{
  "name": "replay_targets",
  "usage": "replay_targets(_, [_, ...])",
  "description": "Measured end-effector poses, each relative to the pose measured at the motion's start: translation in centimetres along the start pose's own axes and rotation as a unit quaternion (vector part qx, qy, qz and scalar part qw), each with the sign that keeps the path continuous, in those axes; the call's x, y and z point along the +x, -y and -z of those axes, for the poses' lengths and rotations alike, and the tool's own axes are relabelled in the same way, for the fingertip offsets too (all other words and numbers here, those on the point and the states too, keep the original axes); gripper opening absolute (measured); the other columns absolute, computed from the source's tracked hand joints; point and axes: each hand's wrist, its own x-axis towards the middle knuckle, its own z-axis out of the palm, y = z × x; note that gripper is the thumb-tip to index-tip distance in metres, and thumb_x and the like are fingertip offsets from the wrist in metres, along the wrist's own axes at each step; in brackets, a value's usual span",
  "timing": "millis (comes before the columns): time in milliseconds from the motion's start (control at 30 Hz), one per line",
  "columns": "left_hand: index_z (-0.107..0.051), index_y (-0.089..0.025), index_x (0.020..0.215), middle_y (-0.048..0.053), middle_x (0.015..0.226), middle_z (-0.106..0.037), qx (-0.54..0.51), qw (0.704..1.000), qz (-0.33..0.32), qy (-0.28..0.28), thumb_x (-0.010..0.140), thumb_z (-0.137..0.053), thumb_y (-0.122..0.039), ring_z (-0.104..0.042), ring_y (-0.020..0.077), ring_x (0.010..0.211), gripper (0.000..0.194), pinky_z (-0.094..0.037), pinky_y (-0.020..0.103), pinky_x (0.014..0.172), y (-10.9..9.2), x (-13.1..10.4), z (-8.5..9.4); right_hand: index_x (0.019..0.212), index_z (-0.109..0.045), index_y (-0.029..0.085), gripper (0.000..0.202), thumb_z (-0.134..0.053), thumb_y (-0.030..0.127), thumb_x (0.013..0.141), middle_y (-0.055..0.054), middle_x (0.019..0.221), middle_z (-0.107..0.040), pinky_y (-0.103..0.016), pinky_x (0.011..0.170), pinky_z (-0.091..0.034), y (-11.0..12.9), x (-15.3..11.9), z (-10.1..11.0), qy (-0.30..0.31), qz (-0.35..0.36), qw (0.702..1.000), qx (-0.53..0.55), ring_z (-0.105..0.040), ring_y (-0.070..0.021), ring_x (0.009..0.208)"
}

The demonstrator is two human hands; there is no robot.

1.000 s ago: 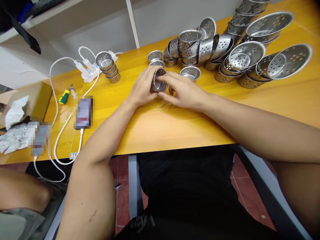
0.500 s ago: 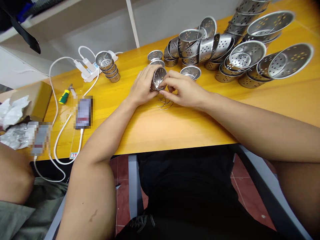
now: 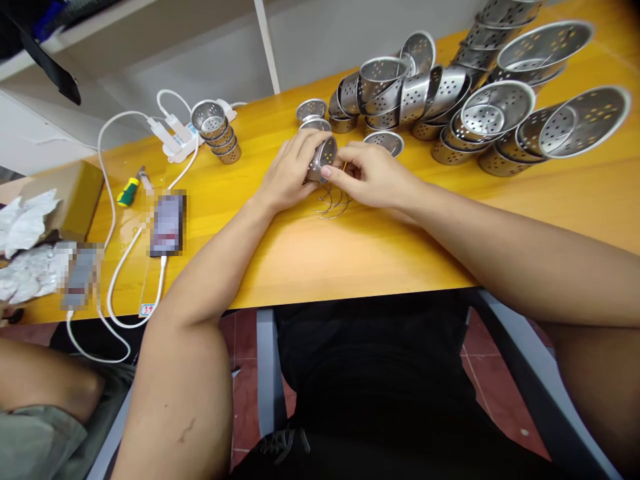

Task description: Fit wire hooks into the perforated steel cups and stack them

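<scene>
My left hand [image 3: 289, 167] is wrapped round a small perforated metal cup [image 3: 325, 155], tilted with its mouth toward the right. At the cup's rim is my right hand [image 3: 373, 175], its thumb and fingers bent together; whatever they pinch is hidden. Thin curved metal wires [image 3: 334, 215] lie on the table just under both hands. Just beyond the left hand stand small perforated cups [image 3: 311, 109], and another perforated cup [image 3: 384, 143] is partly hidden behind the right hand.
Many stacked perforated cups [image 3: 453, 90] fill the back right. A short cup stack [image 3: 215, 130] stands by a white power strip [image 3: 180, 143]. Left are a phone [image 3: 168, 223], cables, a green-yellow handled tool [image 3: 129, 192] and a cardboard box [image 3: 77, 200]. Another person's leg [image 3: 50, 383] shows at lower left.
My right hand has drawn slightly right, its fingers coming from inside the cup's mouth to beside the rim. The cup has turned rightward in my left hand. The neighbour's leg has moved.
</scene>
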Motion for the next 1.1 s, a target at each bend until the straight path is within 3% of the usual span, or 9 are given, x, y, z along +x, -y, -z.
replay_targets(167, [-0.049,-0.041,0.19,0.015,0.192,-0.067,-0.004,1.0,-0.01,0.012,0.12,-0.068,-0.083,-0.067,0.047,0.183,0.084,-0.056,0.076,0.154,-0.2,0.1,-0.1,0.085,-0.054,0.029,0.082,-0.068,0.102,0.12,-0.004,0.082,-0.058,-0.048,0.079,-0.042,0.6,0.1,0.5,0.037,-0.022,0.998,0.053,-0.054,-0.0274,0.082])
replay_targets(367, [-0.056,-0.039,0.185,0.016,0.193,-0.068,0.0,1.0,0.02,0.02,0.116,-0.076,-0.08,-0.067,0.0482,0.184,0.082,-0.055,0.076,0.156,-1.9,0.4,0.9,0.082,-0.048,0.031,0.09,-0.059,0.113,0.116,-0.005,0.083,-0.055,-0.052,0.077,-0.048,0.2,0.0,0.4,0.024,-0.006,0.999,0.048,-0.052,-0.0288,0.082])
replay_targets(533, [-0.061,-0.039,0.182,0.015,0.19,-0.07,0.004,0.999,0.029,0.013,0.113,-0.081,-0.079,-0.068,0.0475,0.181,0.082,-0.057,0.075,0.155,-2.5,0.5,1.3,0.081,-0.059,0.031,0.096,-0.049,0.122,0.111,-0.007,0.082,-0.058,-0.055,0.078,-0.055,-0.2,0.0,-0.2,0.002,0.006,0.999,0.036,-0.055,-0.0313,0.083])
replay_targets(733, [-0.059,-0.039,0.183,0.017,0.19,-0.069,-0.002,0.999,0.034,0.012,0.113,-0.078,-0.084,-0.068,0.0489,0.181,0.086,-0.056,0.074,0.154,-2.4,0.4,1.4,0.093,-0.076,0.031,0.09,-0.051,0.114,0.117,-0.01,0.092,-0.067,-0.058,0.086,-0.061,-0.2,0.0,0.5,0.025,0.008,0.999,0.027,-0.062,-0.0347,0.09])
replay_targets(967, [-0.053,-0.037,0.182,0.019,0.182,-0.07,-0.02,0.997,0.066,-0.038,0.106,-0.079,-0.1,-0.071,0.0476,0.174,0.103,-0.056,0.072,0.154,-0.4,-0.3,0.7,0.099,-0.078,0.033,0.089,-0.057,0.119,0.11,-0.009,0.097,-0.072,-0.058,0.087,-0.06,-0.7,0.1,2.2,0.076,0.044,0.994,0.067,-0.065,-0.0356,0.092])
replay_targets(1100, [-0.061,-0.037,0.169,0.019,0.174,-0.067,-0.021,0.989,0.114,-0.092,0.097,-0.084,-0.109,-0.069,0.0465,0.171,0.104,-0.054,0.072,0.155,2.0,-0.8,-0.4,0.101,-0.08,0.03,0.078,-0.069,0.106,0.116,-0.008,0.099,-0.075,-0.049,0.085,-0.058,-0.4,0.0,3.1,0.126,0.102,0.985,0.056,-0.067,-0.0312,0.089])
